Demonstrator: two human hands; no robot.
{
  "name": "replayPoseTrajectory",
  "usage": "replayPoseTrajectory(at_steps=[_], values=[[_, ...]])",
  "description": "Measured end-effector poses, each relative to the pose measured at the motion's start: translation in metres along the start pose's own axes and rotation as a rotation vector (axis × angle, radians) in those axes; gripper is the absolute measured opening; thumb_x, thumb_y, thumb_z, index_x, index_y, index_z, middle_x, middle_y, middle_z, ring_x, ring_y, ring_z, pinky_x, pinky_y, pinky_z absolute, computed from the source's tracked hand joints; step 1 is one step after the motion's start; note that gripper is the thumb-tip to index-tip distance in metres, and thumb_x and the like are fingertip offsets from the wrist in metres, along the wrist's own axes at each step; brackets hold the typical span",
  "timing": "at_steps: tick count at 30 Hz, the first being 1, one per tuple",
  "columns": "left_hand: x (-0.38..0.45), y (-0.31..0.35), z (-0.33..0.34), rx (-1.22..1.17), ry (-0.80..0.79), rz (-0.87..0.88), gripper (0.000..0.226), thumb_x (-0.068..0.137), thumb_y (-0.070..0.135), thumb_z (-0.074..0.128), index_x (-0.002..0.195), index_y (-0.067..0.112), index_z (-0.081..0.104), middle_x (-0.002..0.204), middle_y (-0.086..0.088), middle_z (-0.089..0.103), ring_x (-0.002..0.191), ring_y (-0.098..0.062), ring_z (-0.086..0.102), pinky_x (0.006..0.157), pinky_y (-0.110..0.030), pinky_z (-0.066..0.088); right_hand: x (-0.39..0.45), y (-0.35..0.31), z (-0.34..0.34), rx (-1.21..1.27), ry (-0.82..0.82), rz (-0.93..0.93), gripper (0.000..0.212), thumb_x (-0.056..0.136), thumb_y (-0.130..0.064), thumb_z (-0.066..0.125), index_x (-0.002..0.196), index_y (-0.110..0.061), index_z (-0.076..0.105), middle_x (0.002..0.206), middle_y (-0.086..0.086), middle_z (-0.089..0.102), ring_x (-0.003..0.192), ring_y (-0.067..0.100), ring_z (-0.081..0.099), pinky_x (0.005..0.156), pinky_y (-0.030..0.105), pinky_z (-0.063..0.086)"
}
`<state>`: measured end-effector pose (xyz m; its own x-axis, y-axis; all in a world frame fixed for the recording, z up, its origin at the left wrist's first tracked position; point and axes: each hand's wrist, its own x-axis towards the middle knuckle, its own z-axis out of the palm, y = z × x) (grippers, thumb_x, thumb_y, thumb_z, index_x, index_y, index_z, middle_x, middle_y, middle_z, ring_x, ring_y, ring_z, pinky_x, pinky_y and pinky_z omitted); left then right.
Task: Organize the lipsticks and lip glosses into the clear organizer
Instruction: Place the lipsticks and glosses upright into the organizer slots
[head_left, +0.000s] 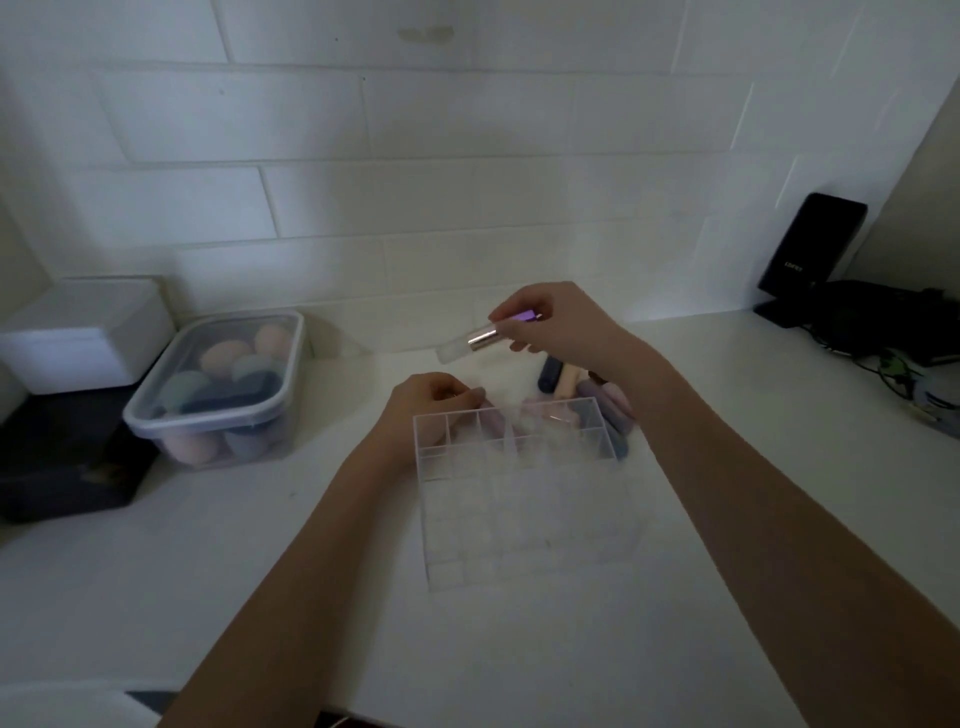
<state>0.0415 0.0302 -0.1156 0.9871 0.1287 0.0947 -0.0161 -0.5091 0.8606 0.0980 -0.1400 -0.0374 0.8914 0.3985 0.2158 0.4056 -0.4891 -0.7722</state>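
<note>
Right grip: the right hand (558, 325) pinches a lip gloss tube (485, 335) between thumb and fingers, in the air above the surface, tilted with its clear end down to the left.
Left grip: the left hand (431, 408) is curled at the far left corner of the organizer; its fingers touch a pink tube (491, 408), but I cannot tell if they clamp it.
Organizer: the clear organizer (519, 467) stands on the white surface (260, 561), between the two forearms; its compartments look empty.
Other tubes: a small pile of lipsticks (582, 389) lies just behind the organizer, under the right hand.
Left side: a lidded plastic box (218, 384) holds coloured sponges, beside a white box (88, 332).
</note>
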Motion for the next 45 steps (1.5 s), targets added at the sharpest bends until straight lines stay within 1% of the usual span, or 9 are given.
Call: replayPoseTrajectory(at_steps=[9, 13, 18, 22, 29, 34, 38, 41, 45], values=[[-0.005, 0.001, -0.017, -0.292, 0.090, 0.027, 0.025, 0.093, 0.029, 0.053, 0.078, 0.025, 0.073, 0.058, 0.007, 0.061, 0.046, 0.001, 0.052, 0.052, -0.017, 0.043, -0.039, -0.018, -0.003, 0.757, 0.171, -0.001, 0.031, 0.088, -0.005, 0.064, 0.117, -0.010, 0.055, 0.101, 0.015, 0.069, 0.088, 0.022, 0.071, 0.071, 0.026, 0.058], [-0.010, 0.014, -0.028, -0.650, -0.186, 0.024, 0.036, 0.093, 0.045, 0.044, 0.102, 0.022, 0.072, 0.081, 0.003, 0.073, 0.065, -0.006, 0.064, 0.059, -0.020, 0.053, -0.038, -0.021, 0.003, 0.813, 0.109, -0.065, 0.032, 0.092, -0.003, 0.056, 0.117, -0.022, 0.054, 0.101, 0.009, 0.071, 0.090, 0.017, 0.072, 0.069, 0.025, 0.058], [-0.015, 0.019, -0.029, -0.633, -0.296, 0.171, 0.032, 0.073, 0.037, 0.068, 0.104, 0.032, 0.070, 0.100, 0.003, 0.075, 0.077, -0.006, 0.067, 0.068, -0.019, 0.055, -0.038, -0.023, 0.011, 0.902, 0.064, -0.100, 0.031, 0.094, 0.001, 0.051, 0.123, -0.010, 0.051, 0.103, 0.012, 0.070, 0.094, 0.022, 0.072, 0.073, 0.028, 0.058], [-0.014, 0.015, -0.034, -0.731, -0.279, 0.163, 0.020, 0.082, 0.034, 0.059, 0.092, 0.028, 0.076, 0.086, 0.005, 0.076, 0.067, -0.002, 0.067, 0.057, -0.018, 0.055, -0.041, -0.034, 0.007, 0.872, 0.016, -0.132, 0.027, 0.091, 0.003, 0.056, 0.113, -0.011, 0.055, 0.098, 0.011, 0.072, 0.094, 0.027, 0.071, 0.075, 0.033, 0.059], [-0.013, 0.011, -0.038, -0.862, -0.251, 0.033, 0.044, 0.092, 0.029, 0.040, 0.070, 0.021, 0.077, 0.061, 0.004, 0.072, 0.054, -0.007, 0.064, 0.052, -0.019, 0.049, -0.052, -0.060, 0.017, 0.518, -0.162, -0.284, 0.025, 0.078, 0.003, 0.071, 0.089, -0.015, 0.058, 0.093, 0.026, 0.067, 0.077, 0.040, 0.068, 0.074, 0.054, 0.058], [-0.012, 0.008, -0.038, -0.762, -0.047, 0.045, 0.023, 0.074, 0.021, 0.052, 0.083, 0.017, 0.074, 0.087, -0.009, 0.066, 0.080, -0.017, 0.061, 0.061, -0.026, 0.044, -0.055, -0.068, 0.021, 0.106, -0.148, -0.427, 0.036, 0.071, -0.007, 0.079, 0.075, -0.027, 0.050, 0.092, 0.010, 0.070, 0.079, 0.021, 0.069, 0.075, 0.033, 0.058], [-0.010, 0.002, -0.035, -0.578, 0.081, 0.063, 0.025, 0.067, 0.013, 0.056, 0.087, 0.009, 0.070, 0.086, -0.015, 0.063, 0.077, -0.023, 0.057, 0.059, -0.029, 0.041, -0.056, -0.068, 0.025, -0.002, -0.219, -0.399, 0.020, 0.075, -0.013, 0.077, 0.077, -0.018, 0.058, 0.087, 0.010, 0.070, 0.080, 0.022, 0.067, 0.078, 0.040, 0.055], [-0.011, 0.004, -0.032, -0.500, 0.085, 0.088, 0.021, 0.075, 0.001, 0.058, 0.076, 0.018, 0.070, 0.071, -0.001, 0.068, 0.065, -0.010, 0.061, 0.059, -0.023, 0.046, -0.053, -0.063, 0.009, 0.056, -0.195, -0.350, 0.011, 0.087, -0.019, 0.065, 0.085, -0.010, 0.070, 0.082, 0.002, 0.072, 0.077, 0.013, 0.068, 0.076, 0.027, 0.055], [-0.021, 0.003, -0.032, -0.364, -0.104, 0.111, 0.026, 0.065, 0.006, 0.066, 0.081, 0.025, 0.073, 0.082, 0.005, 0.075, 0.077, -0.008, 0.069, 0.053, -0.014, 0.049, -0.047, -0.040, -0.021, 0.069, -0.025, -0.184, 0.020, 0.095, -0.028, 0.052, 0.092, -0.020, 0.070, 0.089, -0.004, 0.071, 0.080, 0.013, 0.069, 0.079, 0.031, 0.055]])
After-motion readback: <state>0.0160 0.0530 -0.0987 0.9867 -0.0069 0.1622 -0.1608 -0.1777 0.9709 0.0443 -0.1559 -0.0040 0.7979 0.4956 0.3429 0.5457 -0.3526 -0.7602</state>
